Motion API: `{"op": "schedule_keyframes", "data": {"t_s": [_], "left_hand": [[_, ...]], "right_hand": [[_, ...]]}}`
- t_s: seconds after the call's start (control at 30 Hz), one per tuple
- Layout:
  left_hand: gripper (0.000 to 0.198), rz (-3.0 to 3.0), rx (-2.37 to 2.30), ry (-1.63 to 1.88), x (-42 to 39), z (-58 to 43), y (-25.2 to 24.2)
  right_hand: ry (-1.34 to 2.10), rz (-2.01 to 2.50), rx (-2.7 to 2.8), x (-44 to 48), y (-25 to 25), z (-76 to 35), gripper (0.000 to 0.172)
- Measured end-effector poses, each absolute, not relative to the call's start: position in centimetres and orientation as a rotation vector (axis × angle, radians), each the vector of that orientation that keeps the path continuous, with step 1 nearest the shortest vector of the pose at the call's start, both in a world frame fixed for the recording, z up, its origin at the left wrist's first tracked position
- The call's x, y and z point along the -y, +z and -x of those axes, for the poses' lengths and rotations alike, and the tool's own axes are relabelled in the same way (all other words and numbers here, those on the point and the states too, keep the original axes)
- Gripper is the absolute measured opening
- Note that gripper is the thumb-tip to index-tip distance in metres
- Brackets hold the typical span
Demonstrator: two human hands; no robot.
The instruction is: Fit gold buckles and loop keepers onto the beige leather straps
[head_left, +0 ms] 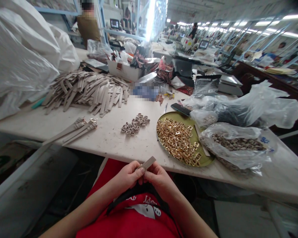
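Beige strap [147,162] — lower end hidden behind fingers [141,174]

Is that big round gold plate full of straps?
No, the round gold tray holds a heap of small gold metal buckles, while the beige straps lie in a pile further along the table.

Room: very big and long, going far back
Lights: rows of white lights [291,16] on the ceiling [188,8]
Tables: long tables [186,56] in rows, one dark brown [260,74]
Shelves: blue metal racks [263,43] on the right
Floor: flat and gray [240,219]
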State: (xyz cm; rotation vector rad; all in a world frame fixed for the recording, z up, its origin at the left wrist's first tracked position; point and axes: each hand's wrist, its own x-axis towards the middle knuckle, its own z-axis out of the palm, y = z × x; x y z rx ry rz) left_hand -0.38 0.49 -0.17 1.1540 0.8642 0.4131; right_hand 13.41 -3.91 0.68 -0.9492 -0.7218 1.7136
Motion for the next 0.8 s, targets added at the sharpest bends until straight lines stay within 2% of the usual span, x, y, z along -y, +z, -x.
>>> {"op": "schedule_keyframes", "data": {"t_s": [0.3,0.5,0.73,0.8], "left_hand": [[0.033,-1.106,-0.867,0.463,-0.1,0.1,0.4],[0.027,-1.084,-0.872,0.462,-0.3,-0.1,0.4],[0.027,-1.110,-0.896,0.433,-0.3,-0.2,0.7],[0.028,-1.129,-0.895,0.424,-0.3,-0.2,1.0]], "right_hand": [[1.732,0.947,0.381,3.7,0.6,-13.3,0.015],[1.663,0.992,0.525,3.8,0.4,-13.2,0.012],[1.687,1.037,0.621,3.8,0.3,-13.4,0.009],[1.592,1.123,0.713,3.7,0.3,-13.7,0.010]]}}
